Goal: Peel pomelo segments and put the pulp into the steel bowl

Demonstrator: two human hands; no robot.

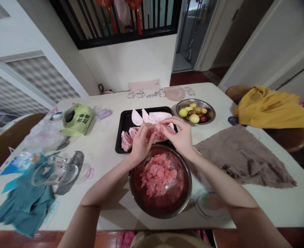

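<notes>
Both hands meet over the front edge of a black tray (119, 132), fingers pinched around a pink pomelo segment (156, 133). My left hand (142, 140) grips its left side, and my right hand (180, 133) has hold of its right side; the fingers partly cover it. Just below, a steel bowl (158, 210) contains a heap of peeled pink pomelo flesh (158, 174). More unpeeled pomelo segments (126, 141) lie in the tray's left part. Pale pieces of thick peel (137, 117) rest along its back.
Behind right stands a steel bowl of small fruit (194, 119). A brown cloth (245, 156) lies to the right. On the left are a green paper bag (81, 120), a glass jug (55, 174), a teal cloth (28, 203) and clear plastic (42, 136). Yellow fabric (268, 108) hangs over a chair.
</notes>
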